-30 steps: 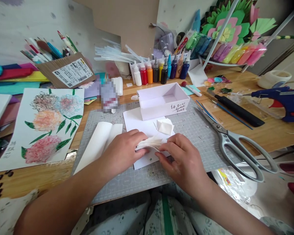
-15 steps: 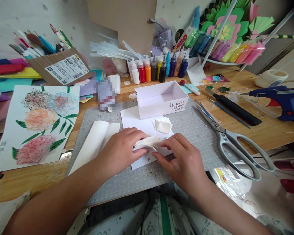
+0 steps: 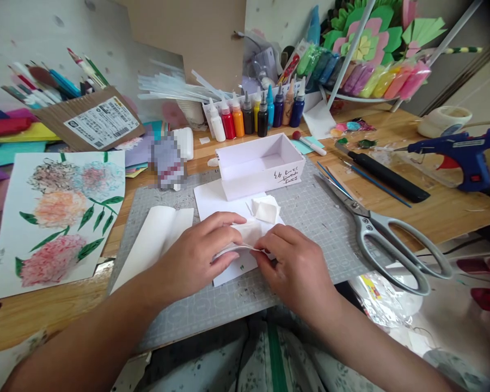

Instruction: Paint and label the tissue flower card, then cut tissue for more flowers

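Observation:
Between my hands is a thin stack of white tissue paper (image 3: 249,234), bent and partly hidden by my fingers. My left hand (image 3: 198,253) curls round its left end, thumb below and fingers above. The fingertips of my right hand (image 3: 292,260) pinch the right edge. Beneath lies a white sheet of paper (image 3: 210,198) on the grey cutting mat (image 3: 179,321). Just beyond my right hand rests a small folded pad of white tissue (image 3: 267,209). A rolled white sheet (image 3: 147,239) lies left of my left hand.
A white paper box (image 3: 261,163) stands behind my hands, with paint bottles (image 3: 239,120) in a row farther back. Large scissors (image 3: 375,228) and a blue glue gun (image 3: 461,155) lie to the right. A flower drawing (image 3: 61,218) is at the left.
My right fingers have closed on the tissue paper's right edge. The fanned stack now looks flatter and spread between both hands, and my left fingers have loosened somewhat. The view has shifted slightly.

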`<state>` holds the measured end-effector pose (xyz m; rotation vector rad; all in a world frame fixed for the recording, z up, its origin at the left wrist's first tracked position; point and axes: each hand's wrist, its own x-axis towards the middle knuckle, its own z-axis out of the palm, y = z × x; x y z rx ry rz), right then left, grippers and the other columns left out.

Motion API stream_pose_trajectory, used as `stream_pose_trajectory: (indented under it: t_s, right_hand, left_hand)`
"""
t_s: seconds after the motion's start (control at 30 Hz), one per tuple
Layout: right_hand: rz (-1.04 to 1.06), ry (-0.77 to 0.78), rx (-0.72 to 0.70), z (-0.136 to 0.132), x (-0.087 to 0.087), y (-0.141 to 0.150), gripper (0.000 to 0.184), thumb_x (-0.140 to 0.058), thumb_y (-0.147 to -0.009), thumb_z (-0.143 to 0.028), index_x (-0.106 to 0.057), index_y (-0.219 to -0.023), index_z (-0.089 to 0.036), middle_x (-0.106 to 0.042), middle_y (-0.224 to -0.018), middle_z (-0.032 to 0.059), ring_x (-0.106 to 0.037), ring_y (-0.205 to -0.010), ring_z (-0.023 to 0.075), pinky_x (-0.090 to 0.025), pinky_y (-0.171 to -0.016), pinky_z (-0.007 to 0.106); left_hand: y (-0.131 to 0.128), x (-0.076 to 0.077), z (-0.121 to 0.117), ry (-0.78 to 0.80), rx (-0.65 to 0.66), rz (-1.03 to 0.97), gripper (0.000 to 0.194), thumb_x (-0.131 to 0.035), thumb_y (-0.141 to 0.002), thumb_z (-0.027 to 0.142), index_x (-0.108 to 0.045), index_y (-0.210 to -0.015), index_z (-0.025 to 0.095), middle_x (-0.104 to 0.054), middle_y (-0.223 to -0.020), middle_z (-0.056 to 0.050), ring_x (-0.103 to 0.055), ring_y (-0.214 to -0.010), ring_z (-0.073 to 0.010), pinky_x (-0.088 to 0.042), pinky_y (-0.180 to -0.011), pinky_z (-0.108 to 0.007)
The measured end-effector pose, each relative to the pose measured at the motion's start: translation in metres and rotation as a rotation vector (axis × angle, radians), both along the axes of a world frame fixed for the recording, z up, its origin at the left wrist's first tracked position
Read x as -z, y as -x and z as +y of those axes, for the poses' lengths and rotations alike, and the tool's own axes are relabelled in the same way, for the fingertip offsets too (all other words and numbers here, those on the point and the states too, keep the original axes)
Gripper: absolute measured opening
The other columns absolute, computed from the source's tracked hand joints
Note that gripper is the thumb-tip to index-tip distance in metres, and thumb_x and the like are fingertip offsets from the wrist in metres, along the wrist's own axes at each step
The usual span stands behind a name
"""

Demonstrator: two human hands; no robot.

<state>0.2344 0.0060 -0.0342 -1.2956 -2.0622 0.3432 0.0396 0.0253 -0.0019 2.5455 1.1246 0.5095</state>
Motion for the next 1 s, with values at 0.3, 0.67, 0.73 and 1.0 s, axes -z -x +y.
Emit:
stream_pose_trajectory:
  t_s: [0.3, 0.67, 0.73, 1.0]
  right_hand:
    - [0.043, 0.037, 0.021, 0.0015, 0.0010, -0.0016, 0.010, -0.057, -0.080, -0.014, -0.062, -0.072, -0.017, -0.056, -0.070, 0.0025, -0.052, -0.066, 0.0159, -0.039, -0.059, 0.027]
    - [0.135, 0.135, 0.110, 0.0004, 0.0041, -0.0030, 0.010, -0.066, -0.072, -0.015, -0.059, -0.079, -0.017, -0.056, -0.076, 0.0025, -0.052, -0.068, 0.0159, -0.043, -0.059, 0.026]
    - [0.132, 0.128, 0.102, 0.0010, 0.0038, -0.0030, 0.009, -0.067, -0.072, -0.016, -0.060, -0.079, -0.017, -0.057, -0.076, 0.0026, -0.053, -0.068, 0.0159, -0.043, -0.060, 0.027]
    - [0.169, 0.140, 0.025, 0.0016, 0.0023, -0.0051, 0.010, -0.059, -0.075, -0.010, -0.063, -0.073, -0.018, -0.056, -0.069, 0.0004, -0.052, -0.064, 0.0133, -0.040, -0.056, 0.024]
  left_hand:
    - [0.0022, 0.0048, 0.0023, -0.029, -0.025, -0.073, 0.019, -0.056, -0.084, 0.011, -0.053, -0.099, 0.022, -0.060, -0.108, -0.004, -0.058, -0.103, -0.0151, -0.049, -0.088, -0.030]
    - [0.0008, 0.0064, 0.0016, -0.068, -0.027, -0.048, 0.018, -0.055, -0.084, 0.009, -0.053, -0.098, 0.021, -0.059, -0.107, -0.003, -0.057, -0.101, -0.0120, -0.047, -0.087, -0.024]
    - [0.0005, 0.0067, 0.0018, -0.082, -0.024, -0.045, 0.018, -0.055, -0.084, 0.008, -0.054, -0.097, 0.021, -0.059, -0.107, -0.003, -0.057, -0.101, -0.0120, -0.047, -0.087, -0.025]
    - [-0.0005, 0.0061, 0.0001, -0.079, -0.018, -0.041, 0.024, -0.054, -0.084, 0.007, -0.054, -0.102, 0.023, -0.056, -0.114, -0.005, -0.056, -0.105, -0.0150, -0.048, -0.091, -0.029]
